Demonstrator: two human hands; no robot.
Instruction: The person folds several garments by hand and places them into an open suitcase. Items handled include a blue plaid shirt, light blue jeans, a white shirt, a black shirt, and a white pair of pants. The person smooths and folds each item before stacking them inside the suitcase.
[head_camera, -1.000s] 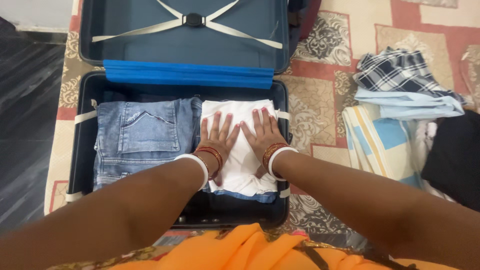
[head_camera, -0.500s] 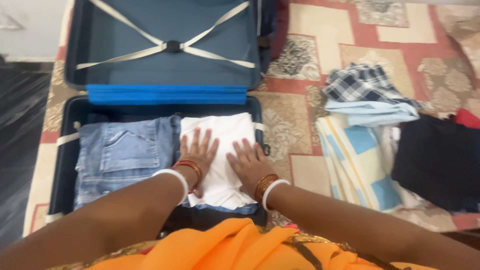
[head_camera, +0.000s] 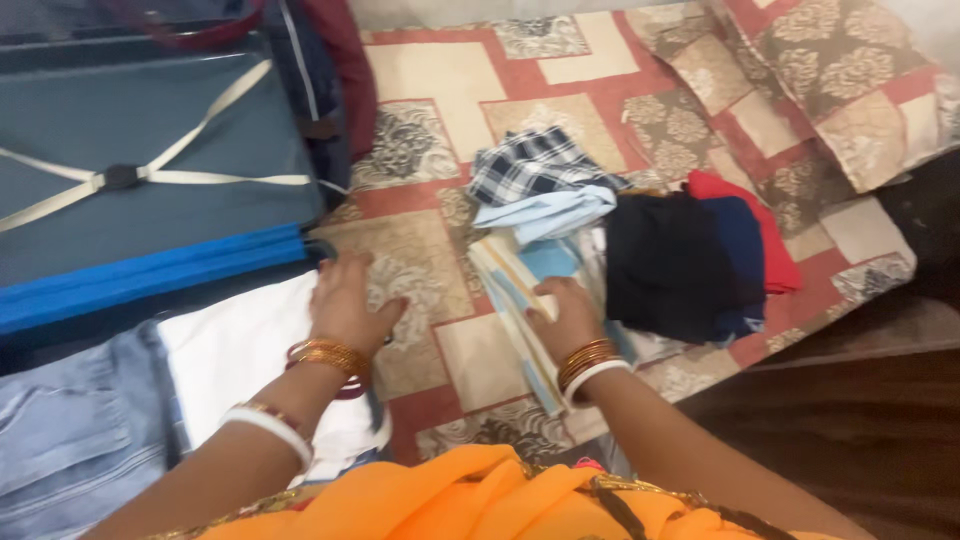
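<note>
Both palms have left the white shirt (head_camera: 255, 350) in the suitcase (head_camera: 150, 215): the right hand (head_camera: 565, 318) swings out toward three o'clock, grip closing on the striped cloth (head_camera: 520, 280) on the bed, while the left hand (head_camera: 345, 300) rests released at the suitcase edge.

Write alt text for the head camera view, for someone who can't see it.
A person's right hand rests on a striped folded cloth in a pile of folded clothes on a patterned bedcover, while the left hand sits at the edge of an open blue suitcase holding a white garment and jeans.
</note>
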